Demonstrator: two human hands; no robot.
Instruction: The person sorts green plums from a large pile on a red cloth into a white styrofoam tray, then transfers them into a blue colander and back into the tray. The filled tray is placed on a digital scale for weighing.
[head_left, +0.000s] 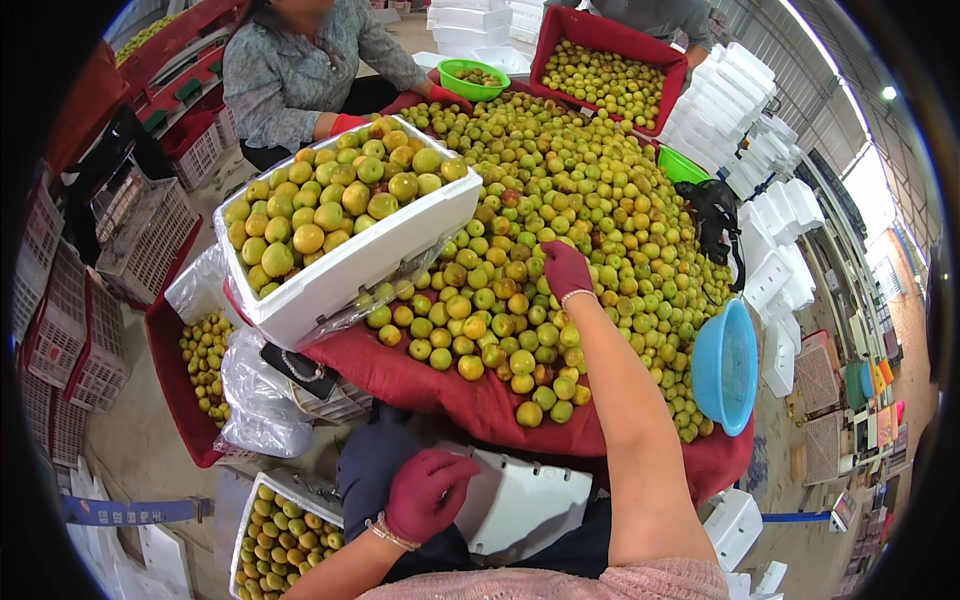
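Note:
A large heap of green-yellow round fruit (517, 292) covers a table draped in red cloth (420, 382). My right hand (566, 271), in a dark red glove, reaches onto the heap, its fingertips among the fruit; whether they grip one is hidden. Over my lap, near a white foam lid (517, 499), my left hand (429, 491) wears the same kind of glove. Its fingers are curled and no fruit shows in them. A white foam box (367, 247) full of larger fruit stands tilted on the heap's left side. Another foam box of fruit (289, 536) sits low at the left.
A blue plastic basin (724, 367) leans at the table's right edge. One person (300, 82) with red gloves sits at the far left. Another person's arm (697, 56) is beside a red-lined crate (664, 97). Plastic crates (146, 244) and white foam boxes (720, 97) stand around.

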